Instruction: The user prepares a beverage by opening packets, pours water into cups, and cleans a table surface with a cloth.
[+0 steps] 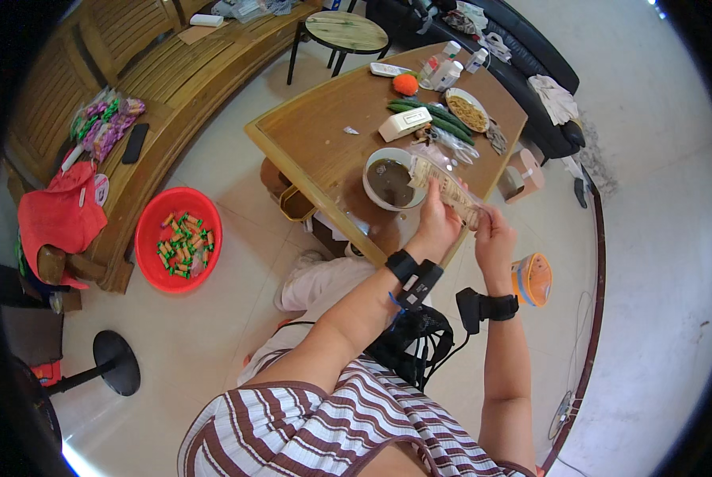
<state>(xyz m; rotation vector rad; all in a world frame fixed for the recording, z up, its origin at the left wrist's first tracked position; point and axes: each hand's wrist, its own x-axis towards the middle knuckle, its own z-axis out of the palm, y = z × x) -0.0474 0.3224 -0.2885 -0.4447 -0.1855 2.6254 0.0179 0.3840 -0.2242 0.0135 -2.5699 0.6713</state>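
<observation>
Both my hands hold a clear plastic packet (448,188) that bears printed writing. My left hand (438,219) supports it from below near its middle, the thumb lying along it. At the packet's right end, my right hand (494,235) pinches the plastic between thumb and fingers. The packet's far end hangs by the rim of a white bowl (370,189), which holds dark brown liquid (390,182). I cannot tell whether the packet touches the bowl. Just beyond the bowl, a cream box (405,124) lies on the wooden table (326,146).
Green cucumbers (451,128), a plate of noodle-like food (468,112), an orange ball-shaped thing (405,84) and bottles (448,76) stand farther back. On the floor are a red basin (144,238) with wrapped pieces, an orange bin (532,280) and a round stool (347,31). A wooden bench (189,77) runs along the left.
</observation>
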